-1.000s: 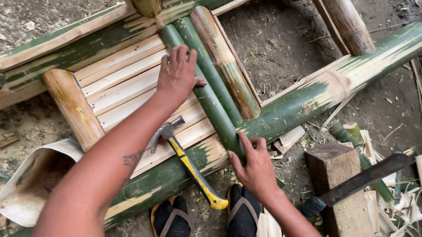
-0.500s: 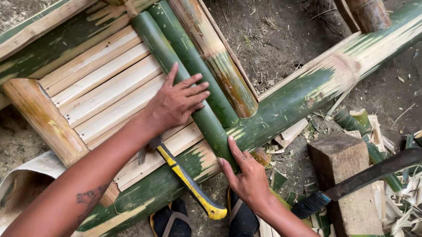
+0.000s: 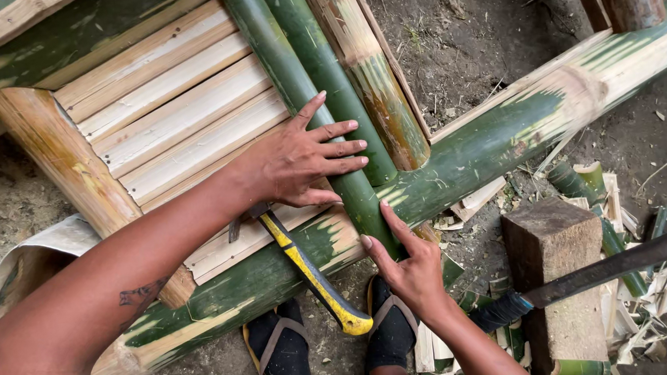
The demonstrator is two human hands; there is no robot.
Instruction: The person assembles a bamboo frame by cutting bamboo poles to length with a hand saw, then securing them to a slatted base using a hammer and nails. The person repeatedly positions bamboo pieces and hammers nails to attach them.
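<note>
**Green bamboo pole pinned under two flat hands**

Green bamboo pole [image 3: 297, 83] runs from the far top edge down toward the near centre, lying over the pale slats [image 3: 170, 120] and ending at the thick green cross beam [image 3: 498, 133]. A second green pole [image 3: 327, 74] lies tight against its right side, and a browner split length [image 3: 365, 72] sits just right of that, so there is no spare room on that edge. To the left, the slats offer a broad flat run up to the tan round post [image 3: 58, 156].

Left hand [image 3: 301, 159] lies palm down across the pole, fingers spread and pointing right, gripping nothing. Right hand [image 3: 406, 263] comes in from the near side, fingers extended, thumb and forefinger straddling the pole's near end where it meets the beam; open, pressing rather than closed around it.

Just left of the right hand, a hammer with a yellow handle [image 3: 307, 269] rests across the beam, head tucked under the left wrist, grip end hanging over the near edge above two sandalled feet [image 3: 334, 347].

Off to the right, across bare dirt [image 3: 463, 44], a wooden block [image 3: 559, 274] stands among bamboo offcuts [image 3: 632, 217], a long dark blade [image 3: 604, 265] lying across it.
</note>
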